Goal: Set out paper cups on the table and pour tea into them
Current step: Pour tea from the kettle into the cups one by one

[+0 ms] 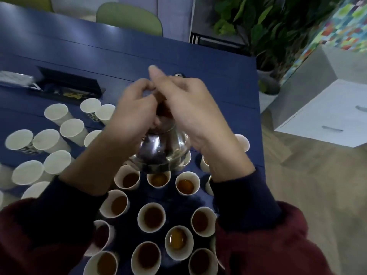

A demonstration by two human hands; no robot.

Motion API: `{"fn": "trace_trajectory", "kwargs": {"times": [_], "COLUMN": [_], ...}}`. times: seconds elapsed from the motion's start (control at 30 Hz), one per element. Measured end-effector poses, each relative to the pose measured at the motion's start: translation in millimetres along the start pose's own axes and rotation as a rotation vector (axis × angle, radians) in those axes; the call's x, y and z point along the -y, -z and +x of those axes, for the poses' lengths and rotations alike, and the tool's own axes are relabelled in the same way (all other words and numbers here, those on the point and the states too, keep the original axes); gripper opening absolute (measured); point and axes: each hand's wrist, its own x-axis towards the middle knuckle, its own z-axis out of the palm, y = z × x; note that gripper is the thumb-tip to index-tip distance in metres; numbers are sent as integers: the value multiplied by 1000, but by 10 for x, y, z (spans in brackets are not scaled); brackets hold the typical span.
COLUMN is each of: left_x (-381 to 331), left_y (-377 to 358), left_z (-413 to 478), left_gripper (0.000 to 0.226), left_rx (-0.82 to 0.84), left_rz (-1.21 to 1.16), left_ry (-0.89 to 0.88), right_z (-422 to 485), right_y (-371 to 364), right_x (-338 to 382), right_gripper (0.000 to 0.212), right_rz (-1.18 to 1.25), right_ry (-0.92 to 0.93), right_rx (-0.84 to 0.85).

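Steel teapot lifted over the poured cups, both hands crowding its top.

On the blue surface (198,62) the steel teapot (162,153) appears to hang above the far row of filled cups (152,217), with the empty cups (57,161) grouped to the left, well apart from it. To pour well I want one hand firm on the handle and the other steadying the lid. Then I'd carry the pot level to the nearest empty cup and tip with the spout low over its rim. My left hand (131,108) has its fingers (139,86) curled tight at the pot's top, seemingly round the handle. My right hand (190,104) shows one finger straight and the rest blurred, so I cannot tell whether it grips. Handle, lid and spout are hidden behind the hands, and my sleeves (258,195) cover several cups. I cannot identify the small shiny knob (179,75) beyond the hands.
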Motion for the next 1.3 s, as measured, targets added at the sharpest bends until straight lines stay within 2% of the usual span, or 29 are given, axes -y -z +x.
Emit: {"fn": "trace_trajectory", "kwargs": {"times": [0.1, 0.17, 0.23, 0.3, 0.47, 0.6, 0.77, 0.83, 0.93, 1.1, 1.3], "left_x": [-32, -41, -12, 33, 195, 243, 190, 196, 218, 254, 269], "left_y": [95, 107, 110, 139, 245, 318, 465, 519, 566, 588, 608], "left_z": [-41, -72, -88, -87, -86, -50, -8, 9, -6, -44, -10], "left_gripper": [28, 26, 23, 21, 31, 32, 32, 30, 28, 29, 30], "left_rx": [-40, -31, -69, -119, -181, -123, -68, -58, -24, 6, 75], "left_rz": [31, 46, 80, 120, 153, 303, 426, 427, 422, 423, 445], "left_ry": [-55, -78, -55, -28, -10, -100, -195, -190, -176, -146, -86], "right_z": [-27, -68, -107, -120, -97, -113, 28, 111, 202, 300, 336], "right_y": [140, 221, 325, 485, 854, 790, 445, 298, 87, -119, -225], "right_x": [-43, -131, -225, -378, -1103, -1610, -1807, -1843, -1969, -2068, -2116], "right_gripper": [46, 34, 19, 19, 29, 11, 64, 75, 81, 92, 65], "right_rz": [-55, 75, 216, 247, -136, -319, -595, -707, -787, -781, -747], "right_ry": [45, 51, 68, 53, -32, -77, -1, -23, -81, -101, -74], "right_rx": [131, 165, 110, 13, -142, -137, 48, 134, 190, 236, 92]}}
